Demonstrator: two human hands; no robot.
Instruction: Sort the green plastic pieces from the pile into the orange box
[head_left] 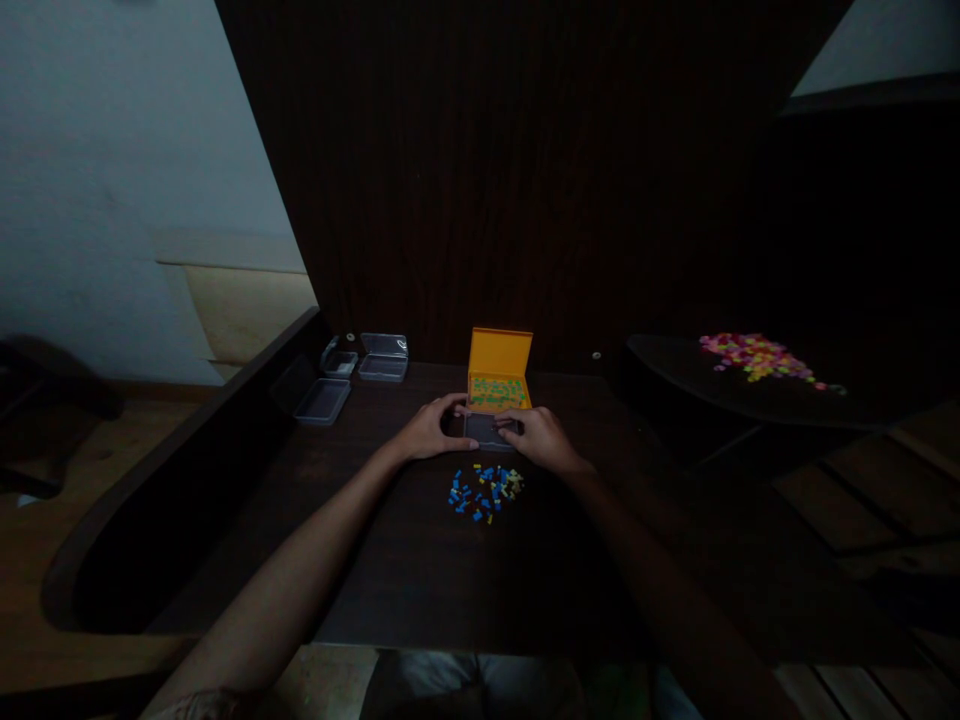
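Keep the left hand (429, 430) set around the left end of the clear plastic box (481, 428), thumb at the front edge, fingers toward the back; it appears to brace the box. The right hand (546, 440) is over the box's right side, fingers bent and narrow; whether they grip a piece cannot be told. For best control, keep the box flat on the table (420, 570), place pieces from low above its floor, and keep both wrists clear of the loose blue and yellow pieces (486, 492) in front.

Count: one open yellow case (501, 352), directly behind the box, with many small greenish pieces inside; four clear boxes in all, three standing at left (324, 400); one multicoloured heap (761, 360) at right. Individual pieces are too small to count.
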